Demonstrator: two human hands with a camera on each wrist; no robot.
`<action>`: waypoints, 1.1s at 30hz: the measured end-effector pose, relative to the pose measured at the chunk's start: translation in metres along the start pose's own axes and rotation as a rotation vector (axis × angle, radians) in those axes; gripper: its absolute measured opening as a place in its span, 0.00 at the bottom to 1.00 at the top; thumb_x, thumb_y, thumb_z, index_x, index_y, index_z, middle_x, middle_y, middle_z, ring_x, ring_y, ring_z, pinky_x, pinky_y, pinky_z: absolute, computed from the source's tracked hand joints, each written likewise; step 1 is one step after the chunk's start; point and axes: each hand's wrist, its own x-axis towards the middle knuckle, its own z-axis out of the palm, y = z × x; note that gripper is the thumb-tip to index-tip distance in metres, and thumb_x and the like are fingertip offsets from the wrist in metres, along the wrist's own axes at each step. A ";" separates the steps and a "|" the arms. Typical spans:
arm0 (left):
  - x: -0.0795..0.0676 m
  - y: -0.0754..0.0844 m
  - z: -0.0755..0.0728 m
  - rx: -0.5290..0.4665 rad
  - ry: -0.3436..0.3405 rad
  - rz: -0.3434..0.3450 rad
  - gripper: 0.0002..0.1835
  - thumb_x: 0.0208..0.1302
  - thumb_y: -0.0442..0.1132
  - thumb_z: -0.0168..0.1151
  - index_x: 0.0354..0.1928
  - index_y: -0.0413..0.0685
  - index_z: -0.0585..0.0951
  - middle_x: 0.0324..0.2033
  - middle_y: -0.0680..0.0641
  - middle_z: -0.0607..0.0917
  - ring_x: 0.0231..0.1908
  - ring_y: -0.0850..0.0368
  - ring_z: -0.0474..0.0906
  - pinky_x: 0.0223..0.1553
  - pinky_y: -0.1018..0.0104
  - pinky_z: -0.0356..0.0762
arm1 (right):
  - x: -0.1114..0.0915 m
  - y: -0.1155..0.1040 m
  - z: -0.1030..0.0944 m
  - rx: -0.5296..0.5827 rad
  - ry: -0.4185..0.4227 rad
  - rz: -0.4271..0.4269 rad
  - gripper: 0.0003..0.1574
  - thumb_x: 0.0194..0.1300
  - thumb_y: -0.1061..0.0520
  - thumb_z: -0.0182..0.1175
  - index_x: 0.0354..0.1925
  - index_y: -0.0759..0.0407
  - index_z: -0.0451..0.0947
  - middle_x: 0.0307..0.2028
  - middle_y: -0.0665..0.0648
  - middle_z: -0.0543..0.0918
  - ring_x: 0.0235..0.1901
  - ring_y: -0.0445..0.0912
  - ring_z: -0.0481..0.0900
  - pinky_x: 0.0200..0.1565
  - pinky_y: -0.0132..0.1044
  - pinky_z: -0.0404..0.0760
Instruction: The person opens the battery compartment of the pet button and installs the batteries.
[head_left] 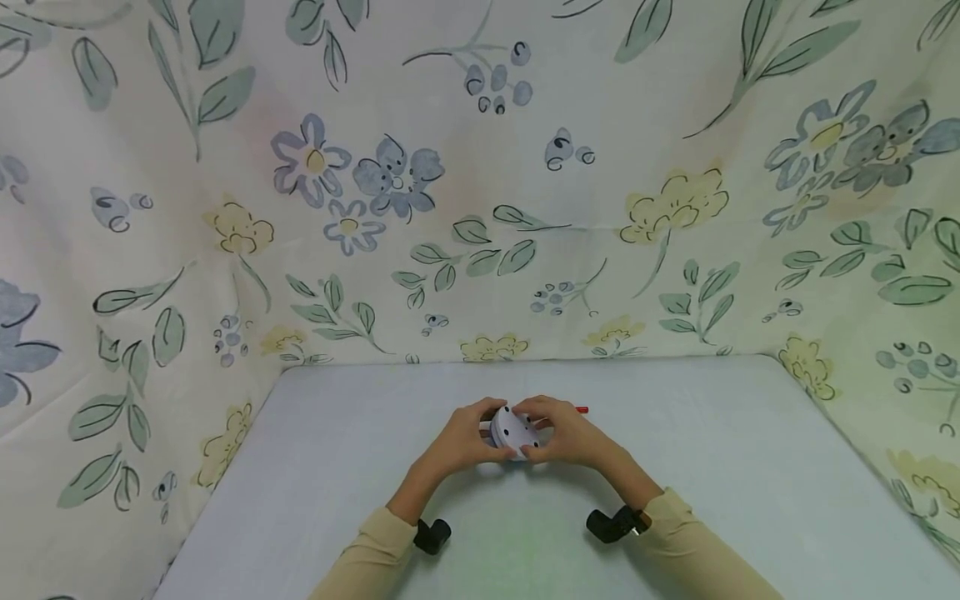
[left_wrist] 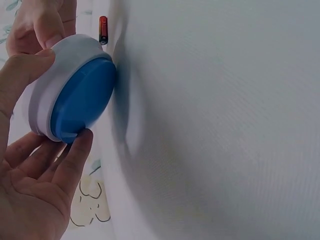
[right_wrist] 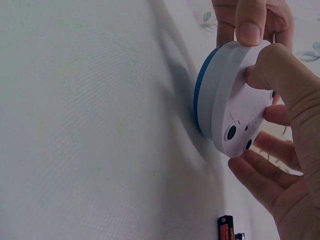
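Note:
Both hands hold a round white push-button device with a blue domed top, tilted on its side close over the table. Its white underside has black round feet and a group of small holes, and faces the right hand. My left hand grips the left side, its thumb on the white rim and a fingertip at the blue dome's edge in the left wrist view. With the right hand I hold the other side, thumb on the underside and fingers curved around the far edge.
A red and black battery lies on the white table beyond the right hand. In the right wrist view a second small dark end shows beside the battery. A flower-printed cloth hangs behind and at both sides.

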 end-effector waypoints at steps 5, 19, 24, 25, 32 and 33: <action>0.002 0.001 0.000 0.008 0.002 -0.020 0.41 0.53 0.39 0.82 0.66 0.32 0.72 0.60 0.39 0.78 0.59 0.43 0.78 0.51 0.62 0.81 | 0.000 0.002 0.000 0.002 0.002 -0.006 0.35 0.57 0.61 0.74 0.62 0.64 0.77 0.60 0.59 0.78 0.52 0.51 0.82 0.52 0.42 0.82; 0.003 0.000 -0.002 -0.003 -0.003 -0.050 0.40 0.52 0.40 0.82 0.65 0.34 0.73 0.59 0.41 0.79 0.59 0.47 0.77 0.50 0.66 0.80 | 0.000 -0.001 0.000 -0.017 -0.008 -0.001 0.35 0.58 0.61 0.73 0.62 0.67 0.77 0.61 0.63 0.77 0.50 0.54 0.83 0.51 0.44 0.83; 0.003 0.001 -0.002 -0.008 -0.004 -0.062 0.40 0.52 0.40 0.82 0.64 0.35 0.74 0.58 0.42 0.80 0.59 0.47 0.77 0.51 0.64 0.80 | 0.000 0.001 0.000 -0.031 -0.009 0.003 0.35 0.59 0.60 0.73 0.63 0.66 0.77 0.61 0.63 0.77 0.53 0.54 0.82 0.51 0.44 0.83; 0.003 0.001 -0.002 -0.009 -0.006 -0.065 0.39 0.52 0.40 0.83 0.64 0.36 0.74 0.58 0.42 0.80 0.59 0.47 0.77 0.51 0.64 0.80 | -0.001 0.001 0.000 -0.034 -0.010 0.001 0.35 0.59 0.60 0.73 0.63 0.66 0.77 0.61 0.63 0.77 0.53 0.54 0.81 0.51 0.44 0.82; 0.003 0.001 -0.003 -0.006 -0.009 -0.071 0.39 0.52 0.41 0.83 0.64 0.37 0.75 0.58 0.43 0.80 0.59 0.48 0.77 0.50 0.66 0.80 | -0.001 0.000 -0.001 -0.062 -0.014 -0.015 0.35 0.59 0.59 0.72 0.64 0.64 0.78 0.61 0.63 0.77 0.54 0.54 0.80 0.51 0.45 0.83; 0.004 0.001 -0.003 -0.006 -0.010 -0.070 0.39 0.52 0.41 0.83 0.64 0.37 0.75 0.58 0.43 0.80 0.59 0.48 0.77 0.50 0.66 0.80 | -0.002 0.001 -0.001 -0.058 -0.013 -0.012 0.35 0.59 0.59 0.72 0.64 0.64 0.78 0.61 0.63 0.77 0.54 0.54 0.80 0.51 0.46 0.83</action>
